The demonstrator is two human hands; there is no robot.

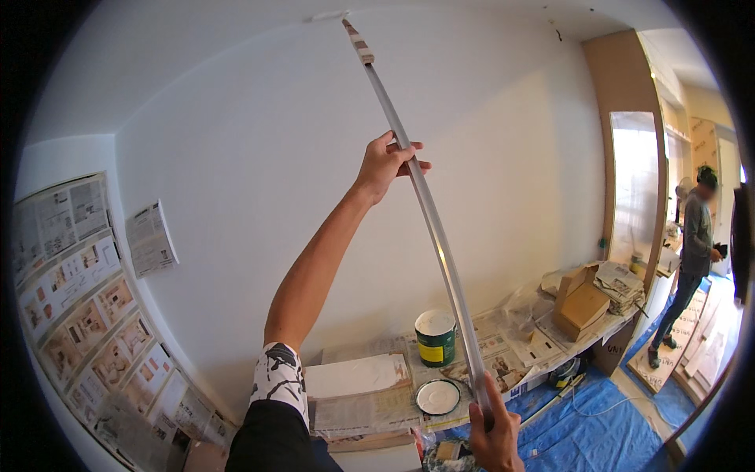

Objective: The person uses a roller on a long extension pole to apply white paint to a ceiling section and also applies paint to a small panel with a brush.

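A long silver pole (432,228) slants up the white wall to a mottled beige-brown fitting (359,43), with what looks like a white roller (326,16) by the ceiling. My left hand (388,165) holds the pole at mid-height, thumb across it and some fingers jutting past. My right hand (495,429) is closed round its lower end. Below, a green paint tub (436,351) with white content stands beside a round white lid (437,397) on the newspaper-covered bench (523,350).
An open cardboard box (572,311) and stacked paper sit at the bench's right. Blue sheeting (598,425) covers the floor, with a cable on it. A person (692,244) in grey stands in the right doorway. Newspapers and printed pages (94,299) cover the left side panel.
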